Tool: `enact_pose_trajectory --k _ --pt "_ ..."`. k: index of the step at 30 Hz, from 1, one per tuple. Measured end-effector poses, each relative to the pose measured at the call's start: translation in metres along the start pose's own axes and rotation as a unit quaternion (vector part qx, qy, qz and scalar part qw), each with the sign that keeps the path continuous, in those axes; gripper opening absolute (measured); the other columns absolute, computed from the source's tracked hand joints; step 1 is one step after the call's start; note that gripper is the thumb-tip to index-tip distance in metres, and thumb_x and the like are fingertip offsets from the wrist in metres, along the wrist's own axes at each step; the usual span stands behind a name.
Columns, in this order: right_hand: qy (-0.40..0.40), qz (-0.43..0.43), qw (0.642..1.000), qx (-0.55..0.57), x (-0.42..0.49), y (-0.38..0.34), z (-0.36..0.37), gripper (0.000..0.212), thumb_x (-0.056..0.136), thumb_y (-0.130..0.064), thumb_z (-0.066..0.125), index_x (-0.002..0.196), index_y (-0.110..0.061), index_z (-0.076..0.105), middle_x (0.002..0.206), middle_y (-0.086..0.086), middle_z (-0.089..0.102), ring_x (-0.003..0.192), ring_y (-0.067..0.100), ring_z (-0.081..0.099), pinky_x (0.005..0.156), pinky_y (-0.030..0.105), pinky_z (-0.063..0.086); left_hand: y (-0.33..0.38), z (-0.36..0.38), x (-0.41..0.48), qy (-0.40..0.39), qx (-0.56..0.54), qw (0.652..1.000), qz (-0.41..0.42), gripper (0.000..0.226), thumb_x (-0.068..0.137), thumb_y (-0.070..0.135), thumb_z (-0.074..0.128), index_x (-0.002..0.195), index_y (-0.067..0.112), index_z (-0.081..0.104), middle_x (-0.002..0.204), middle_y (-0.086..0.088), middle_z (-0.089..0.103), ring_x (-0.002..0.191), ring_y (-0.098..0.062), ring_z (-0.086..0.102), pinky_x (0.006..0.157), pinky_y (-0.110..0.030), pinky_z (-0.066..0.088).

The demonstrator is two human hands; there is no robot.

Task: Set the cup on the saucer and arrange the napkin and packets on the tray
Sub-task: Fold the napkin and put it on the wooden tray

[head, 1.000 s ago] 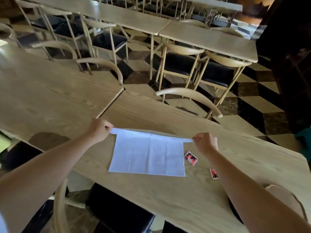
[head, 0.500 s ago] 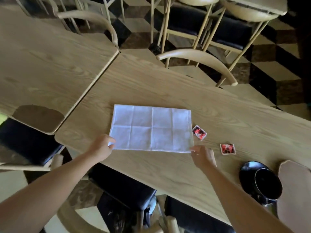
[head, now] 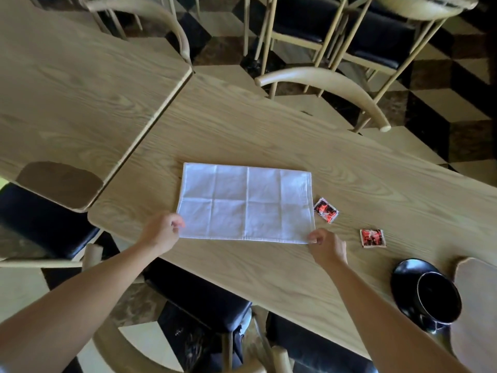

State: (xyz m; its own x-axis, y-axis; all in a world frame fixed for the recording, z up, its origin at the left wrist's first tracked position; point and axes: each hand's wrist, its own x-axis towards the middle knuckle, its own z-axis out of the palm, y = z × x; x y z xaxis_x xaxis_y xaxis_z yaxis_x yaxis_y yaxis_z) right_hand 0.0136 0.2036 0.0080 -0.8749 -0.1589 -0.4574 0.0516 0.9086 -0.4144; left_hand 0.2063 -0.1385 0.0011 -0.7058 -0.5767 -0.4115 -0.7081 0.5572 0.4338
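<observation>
Your left hand [head: 161, 232] and right hand [head: 325, 244] each pinch a near corner of the napkin [head: 246, 201], lying flat on the table [head: 269, 135], long axis running left-right between them.

I'm at a pale wood-grain table [head: 269, 135] that butts against a second one of the same kind [head: 67, 84] on my left, a narrow seam between them. Across from me stand chairs with curved pale backrests [head: 322, 82] and black cushioned seats [head: 376, 39], and another black seat [head: 40, 222] sits tucked under the left table. The floor [head: 443, 84] is a checker of dark and cream tiles, lit softly.
</observation>
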Motion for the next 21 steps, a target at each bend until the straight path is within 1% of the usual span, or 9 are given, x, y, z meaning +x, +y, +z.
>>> enact_pose_trajectory --k 2,6,8,10,12,14,15,17,21 --pt "0.004 -0.013 0.999 -0.032 0.001 -0.005 -0.003 0.02 0.078 -0.008 0.059 0.079 -0.023 0.071 0.092 0.009 0.065 0.09 0.036 0.063 0.071 0.028 0.043 0.005 -0.003 0.004 -0.019 0.052 0.998 0.024 0.02 0.083 0.002 0.059 0.084 0.016 0.073 0.098 -0.007 0.07 0.092 -0.026 0.065 0.08 -0.033 0.051" --pt "0.05 -0.033 0.996 -0.072 0.011 -0.03 -0.007 0.026 0.084 -0.016 0.055 0.105 -0.023 0.07 0.117 0.01 0.055 0.102 0.033 0.057 0.078 0.036 0.048 0.034 -0.005 0.017 0.017 0.095 0.993 0.07 0.019 0.084 0.015 0.062 0.1 0.016 0.072 0.107 -0.009 0.068 0.102 -0.031 0.062 0.086 -0.04 0.052" --pt "0.051 -0.094 0.989 -0.099 0.021 -0.046 -0.002 0.03 0.088 -0.019 0.057 0.117 -0.019 0.065 0.123 0.011 0.054 0.112 0.031 0.051 0.082 0.04 0.048 0.05 0.001 0.026 0.022 0.111 0.988 0.106 0.03 0.087 0.02 0.06 0.116 0.015 0.066 0.119 -0.01 0.061 0.111 -0.032 0.057 0.091 -0.042 0.049" --pt "0.057 -0.187 0.971 -0.138 0.03 -0.063 0.008 0.039 0.091 -0.024 0.057 0.13 -0.017 0.059 0.133 0.013 0.052 0.123 0.032 0.045 0.092 0.041 0.046 0.064 0.014 0.036 0.021 0.159 0.976 0.144 0.045 0.092 0.03 0.055 0.134 0.016 0.053 0.14 -0.012 0.048 0.127 -0.034 0.046 0.099 -0.044 0.045" --pt "0.034 -0.261 0.946 -0.189 0.042 -0.08 0.023 0.052 0.095 -0.036 0.052 0.144 -0.02 0.044 0.15 0.014 0.04 0.14 0.031 0.031 0.109 0.043 0.036 0.076 0.03 0.049 0.018 0.211 0.962 0.174 0.062 0.096 0.043 0.045 0.151 0.02 0.03 0.16 -0.013 0.022 0.146 -0.035 0.023 0.11 -0.047 0.034" --pt "-0.009 -0.31 0.92 -0.24 0.053 -0.094 0.045 0.061 0.097 -0.049 0.041 0.153 -0.028 0.026 0.163 0.009 0.018 0.151 0.029 0.007 0.121 0.046 0.015 0.086 0.047 0.062 0.024 0.224 0.954 0.197 0.069 0.097 0.053 0.037 0.155 0.024 0.014 0.164 -0.011 0.004 0.151 -0.037 0.005 0.117 -0.051 0.022" --pt "-0.022 -0.331 0.907 -0.26 0.058 -0.099 0.056 0.063 0.097 -0.054 0.035 0.154 -0.031 0.019 0.165 0.006 0.009 0.152 0.029 -0.002 0.122 0.048 0.006 0.089 0.054 0.068 0.03 0.221 0.953 0.205 0.07 0.096 0.056 0.035 0.155 0.024 0.013 0.165 -0.011 0.002 0.151 -0.038 0.001 0.118 -0.053 0.019" --pt "-0.026 -0.365 0.885 -0.287 0.069 -0.105 0.075 0.065 0.096 -0.061 0.026 0.154 -0.037 0.009 0.166 0.002 -0.001 0.151 0.028 -0.009 0.121 0.05 -0.004 0.093 0.066 0.082 0.037 0.215 0.952 0.213 0.07 0.095 0.058 0.03 0.155 0.024 0.015 0.165 -0.011 0.005 0.15 -0.039 0.001 0.119 -0.057 0.015" --pt "0.003 -0.341 0.899 -0.274 0.098 -0.106 0.087 0.072 0.09 -0.075 0.016 0.153 -0.043 0.004 0.166 0.0 -0.003 0.151 0.03 -0.008 0.119 0.056 -0.006 0.083 0.076 0.104 0.072 0.22 0.948 0.218 0.072 0.091 0.064 0.027 0.154 0.031 0.015 0.165 -0.006 0.009 0.15 -0.039 0.006 0.118 -0.06 0.014"
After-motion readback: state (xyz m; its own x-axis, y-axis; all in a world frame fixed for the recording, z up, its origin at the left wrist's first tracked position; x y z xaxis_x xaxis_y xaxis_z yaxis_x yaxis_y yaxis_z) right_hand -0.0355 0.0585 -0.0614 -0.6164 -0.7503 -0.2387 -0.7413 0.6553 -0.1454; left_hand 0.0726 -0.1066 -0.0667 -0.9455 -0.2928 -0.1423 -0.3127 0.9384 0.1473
